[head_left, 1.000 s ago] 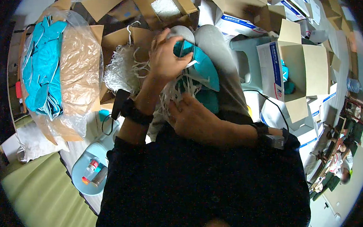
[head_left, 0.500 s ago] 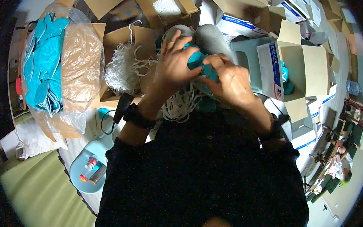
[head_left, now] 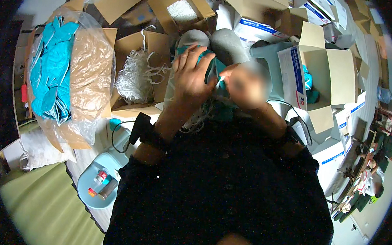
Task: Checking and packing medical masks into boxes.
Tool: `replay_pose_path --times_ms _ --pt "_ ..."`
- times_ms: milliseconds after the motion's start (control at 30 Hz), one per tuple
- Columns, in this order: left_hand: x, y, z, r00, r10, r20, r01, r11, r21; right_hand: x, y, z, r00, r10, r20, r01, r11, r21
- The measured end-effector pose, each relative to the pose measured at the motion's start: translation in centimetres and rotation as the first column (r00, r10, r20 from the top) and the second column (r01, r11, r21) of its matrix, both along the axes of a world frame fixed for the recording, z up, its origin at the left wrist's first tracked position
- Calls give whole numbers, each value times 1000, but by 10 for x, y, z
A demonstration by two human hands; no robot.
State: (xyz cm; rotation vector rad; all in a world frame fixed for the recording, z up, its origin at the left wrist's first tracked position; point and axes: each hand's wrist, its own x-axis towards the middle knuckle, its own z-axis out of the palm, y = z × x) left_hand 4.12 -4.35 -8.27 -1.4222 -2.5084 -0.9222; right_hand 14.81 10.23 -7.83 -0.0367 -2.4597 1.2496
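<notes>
Change vs a second ago: the right hand (head_left: 247,87) was down low on the tangle of white cord; now it's raised level with the left hand (head_left: 192,77), both working the teal fabric piece (head_left: 212,69) above the lap. Half a second back the two hands overlapped on it; now they've drawn slightly apart. My read: the piece is picked up and a cord is being fitted to it, not yet finished.

Left hand: fingers spread, flat against the left side of the teal piece, steadying rather than clamping. Right hand: closed, apparently pinching a thin white cord (head_left: 219,80) at the piece's right edge. The hand is blurred, so the exact grip is unclear.

Relative to the teal piece:
- left: open cardboard box of white cords (head_left: 133,76); further left, clear plastic bag (head_left: 87,71) with a stack of teal pieces
- right: open cardboard box (head_left: 328,81) with something teal inside
- just behind: grey rounded shapes (head_left: 225,43), probably knees
- lower left: light blue tray (head_left: 86,185) with small bottles

Hidden: most of the teal piece is behind the hands; cord attachment point isn't visible; loose cords (head_left: 196,120) below it are mostly covered by the dark sleeves.
</notes>
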Motion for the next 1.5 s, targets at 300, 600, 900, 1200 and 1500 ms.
replay_pose_path --times_ms 300,600,900,1200,1500 --pt "11 7 37 204 -64 977 -406 903 144 -8 5 17 979 0 -203 -7 999 -38" --pt "20 1 28 -33 -147 989 -276 952 132 -8 3 14 976 11 -217 -47 986 -163" --pt "16 -9 30 693 -448 564 291 891 349 -7 6 31 932 136 -337 -132 991 35" --pt "21 8 40 737 37 675 -369 859 355 8 -2 70 987 127 -93 -157 857 -491" --pt "-16 -9 59 875 351 334 -446 852 274 4 -1 91 960 99 262 -31 967 -251"
